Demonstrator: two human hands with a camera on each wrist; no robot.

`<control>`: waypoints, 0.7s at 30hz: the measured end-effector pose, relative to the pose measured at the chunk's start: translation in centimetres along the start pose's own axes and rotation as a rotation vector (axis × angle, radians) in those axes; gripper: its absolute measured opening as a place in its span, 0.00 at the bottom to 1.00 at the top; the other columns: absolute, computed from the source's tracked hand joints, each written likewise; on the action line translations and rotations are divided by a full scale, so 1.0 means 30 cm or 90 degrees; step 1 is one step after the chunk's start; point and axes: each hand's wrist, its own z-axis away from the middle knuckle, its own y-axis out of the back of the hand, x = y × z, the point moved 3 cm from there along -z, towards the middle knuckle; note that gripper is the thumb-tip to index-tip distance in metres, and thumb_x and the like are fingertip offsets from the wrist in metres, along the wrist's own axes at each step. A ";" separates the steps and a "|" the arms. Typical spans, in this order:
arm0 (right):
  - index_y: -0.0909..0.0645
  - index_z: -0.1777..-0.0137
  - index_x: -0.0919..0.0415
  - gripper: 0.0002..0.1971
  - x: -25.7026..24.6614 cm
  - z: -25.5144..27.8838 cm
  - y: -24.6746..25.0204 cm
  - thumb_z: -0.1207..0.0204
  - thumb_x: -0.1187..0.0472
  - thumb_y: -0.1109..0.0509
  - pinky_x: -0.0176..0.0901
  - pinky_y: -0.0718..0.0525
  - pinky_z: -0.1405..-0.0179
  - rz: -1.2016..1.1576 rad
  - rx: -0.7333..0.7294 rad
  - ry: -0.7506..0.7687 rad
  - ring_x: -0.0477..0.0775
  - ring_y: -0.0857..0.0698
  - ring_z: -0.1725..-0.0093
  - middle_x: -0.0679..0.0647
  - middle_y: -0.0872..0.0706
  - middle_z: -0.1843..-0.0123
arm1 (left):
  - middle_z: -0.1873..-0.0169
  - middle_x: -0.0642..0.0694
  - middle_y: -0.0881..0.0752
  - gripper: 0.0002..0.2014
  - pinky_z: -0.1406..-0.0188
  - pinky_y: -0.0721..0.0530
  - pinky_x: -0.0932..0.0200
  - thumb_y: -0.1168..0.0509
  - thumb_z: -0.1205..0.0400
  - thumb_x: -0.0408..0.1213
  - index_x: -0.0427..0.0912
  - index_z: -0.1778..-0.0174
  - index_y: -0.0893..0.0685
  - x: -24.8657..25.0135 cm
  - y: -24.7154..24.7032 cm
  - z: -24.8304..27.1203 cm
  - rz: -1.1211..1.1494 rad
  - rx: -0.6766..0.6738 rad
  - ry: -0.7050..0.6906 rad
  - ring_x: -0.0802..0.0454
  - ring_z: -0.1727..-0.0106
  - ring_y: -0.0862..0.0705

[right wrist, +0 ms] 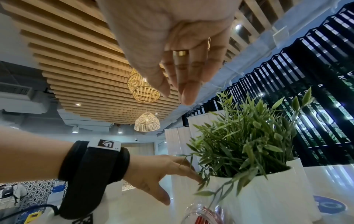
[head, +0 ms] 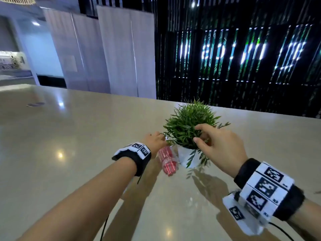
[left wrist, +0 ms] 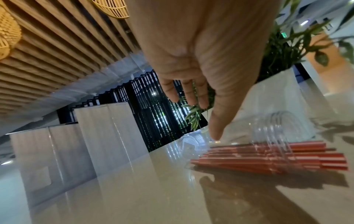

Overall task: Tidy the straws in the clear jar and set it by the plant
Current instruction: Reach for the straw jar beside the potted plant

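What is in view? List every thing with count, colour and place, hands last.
clear jar: one, transparent, lying on its side on the table, left of the pot.
straws: a bundle, red, inside the lying jar, ends sticking out of its mouth.
plant: one, green, in the pot.
pot: one, white, standing on the table.
table: one, glossy beige, under everything.
hanging lamps: three seen, woven, pale yellow, at the ceiling.
left hand: fingers straight, reaching over the jar, holding nothing.
right hand: fingers relaxed, at the plant's leaves.
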 end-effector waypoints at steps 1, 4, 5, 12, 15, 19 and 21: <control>0.23 0.37 0.52 0.15 0.001 -0.001 -0.004 0.23 0.52 0.37 0.35 0.32 0.75 0.003 0.002 -0.003 0.48 0.24 0.66 0.47 0.15 0.62 | 0.28 0.42 0.30 0.30 0.38 0.28 0.47 0.36 0.24 0.31 0.50 0.26 0.34 0.009 -0.006 -0.013 -0.010 -0.009 0.002 0.43 0.27 0.35; 0.20 0.39 0.53 0.14 0.006 0.000 -0.023 0.23 0.53 0.35 0.40 0.25 0.73 0.002 0.024 0.015 0.52 0.20 0.68 0.50 0.11 0.63 | 0.26 0.44 0.32 0.29 0.36 0.29 0.47 0.38 0.22 0.32 0.50 0.25 0.35 0.033 -0.038 -0.047 0.029 -0.009 0.006 0.43 0.24 0.39; 0.20 0.40 0.54 0.14 0.005 0.003 -0.032 0.24 0.53 0.35 0.42 0.22 0.72 -0.002 0.019 0.015 0.54 0.18 0.67 0.51 0.10 0.63 | 0.24 0.44 0.33 0.30 0.34 0.29 0.47 0.37 0.23 0.31 0.49 0.24 0.37 0.035 -0.048 -0.058 0.035 -0.017 0.012 0.44 0.23 0.40; 0.18 0.42 0.54 0.12 0.025 0.002 -0.088 0.25 0.55 0.33 0.31 0.36 0.76 -0.004 0.044 0.018 0.48 0.25 0.71 0.42 0.23 0.70 | 0.22 0.45 0.35 0.31 0.32 0.32 0.48 0.37 0.23 0.31 0.42 0.24 0.41 0.024 -0.095 -0.106 0.051 -0.018 0.041 0.43 0.23 0.40; 0.18 0.43 0.54 0.12 0.034 0.002 -0.097 0.25 0.55 0.32 0.30 0.35 0.75 -0.014 0.045 0.019 0.47 0.25 0.71 0.45 0.18 0.70 | 0.23 0.43 0.35 0.35 0.34 0.32 0.46 0.31 0.27 0.36 0.49 0.25 0.38 0.031 -0.110 -0.119 0.039 -0.020 0.036 0.42 0.25 0.39; 0.19 0.42 0.53 0.13 0.048 -0.002 -0.108 0.24 0.54 0.34 0.32 0.31 0.73 -0.027 0.040 0.019 0.47 0.23 0.70 0.48 0.11 0.65 | 0.27 0.43 0.33 0.34 0.35 0.34 0.46 0.26 0.32 0.43 0.53 0.30 0.30 0.024 -0.094 -0.113 -0.026 -0.020 0.005 0.41 0.27 0.38; 0.19 0.41 0.52 0.12 0.055 -0.002 -0.110 0.24 0.54 0.34 0.34 0.30 0.73 -0.031 0.037 0.017 0.47 0.23 0.70 0.47 0.11 0.64 | 0.28 0.44 0.31 0.37 0.34 0.33 0.46 0.24 0.37 0.50 0.53 0.31 0.30 0.023 -0.087 -0.107 -0.035 -0.028 -0.022 0.42 0.28 0.36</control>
